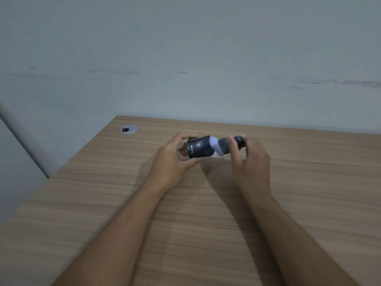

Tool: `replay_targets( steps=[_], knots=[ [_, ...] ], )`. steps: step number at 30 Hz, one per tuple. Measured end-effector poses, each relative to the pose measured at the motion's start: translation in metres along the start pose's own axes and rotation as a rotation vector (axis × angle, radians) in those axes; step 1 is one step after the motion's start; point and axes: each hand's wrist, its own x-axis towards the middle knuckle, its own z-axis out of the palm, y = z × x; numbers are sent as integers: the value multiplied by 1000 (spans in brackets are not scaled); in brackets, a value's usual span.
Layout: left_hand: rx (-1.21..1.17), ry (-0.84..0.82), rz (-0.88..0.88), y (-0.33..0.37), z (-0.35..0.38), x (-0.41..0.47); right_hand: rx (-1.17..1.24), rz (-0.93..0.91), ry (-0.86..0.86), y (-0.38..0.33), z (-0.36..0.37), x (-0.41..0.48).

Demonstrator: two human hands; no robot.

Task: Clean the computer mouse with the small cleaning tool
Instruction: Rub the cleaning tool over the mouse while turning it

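Above the bench [206, 213], well to the right of the round cable grommet [129, 129], one dark computer mouse [199, 147] is held clear of the wood. Nearest the grommet, the left hand [175, 159] curls partly closed around the mouse's rear end, thumb below and fingers over the top, with the printed logo turned toward the camera. On the mouse's far side from the grommet, the right hand [250, 162] is closed around the dark handle of one small cleaning tool [224, 146], whose pale brush head touches the mouse's front end.

The left-hand grip covers only the rear of the mouse, so I judge that a hard push from the tool could twist the mouse out of those fingers and drop it onto the bench. Pressing at too steep an angle could also make the head skid off the rounded shell and miss the seams where dirt collects. A faint pale patch lies on the bench just below the mouse; whether it is loosened dust or glare cannot be told.

Count: one mouse, one tool, one grommet, two hands.
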Motion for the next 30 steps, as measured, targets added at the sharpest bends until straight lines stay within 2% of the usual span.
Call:
replay_targets(
  steps=[3, 7, 9, 14, 19, 21, 25, 30],
  knots=[
    [64, 13, 47, 0, 1, 1, 41, 18, 34, -4, -7, 0],
    [187, 45, 112, 2, 7, 3, 32, -278, -38, -32, -5, -10],
    [217, 48, 126, 1, 8, 5, -12, -365, -75, -34, 4, -12],
    [258, 47, 175, 0, 3, 4, -67, -182, 41, -16, 0, -3],
    [326, 54, 195, -1, 6, 7, -13, -254, -12, -26, -6, -8],
    [304, 48, 220, -1, 5, 6, -18, -219, -35, -23, 0, -7],
    [262, 27, 251, 0, -2, 3, -10, -75, 26, -9, -5, -1],
    [318, 16, 290, 1, -1, 3, 1, -148, -21, -15, -5, -4]
  ],
)
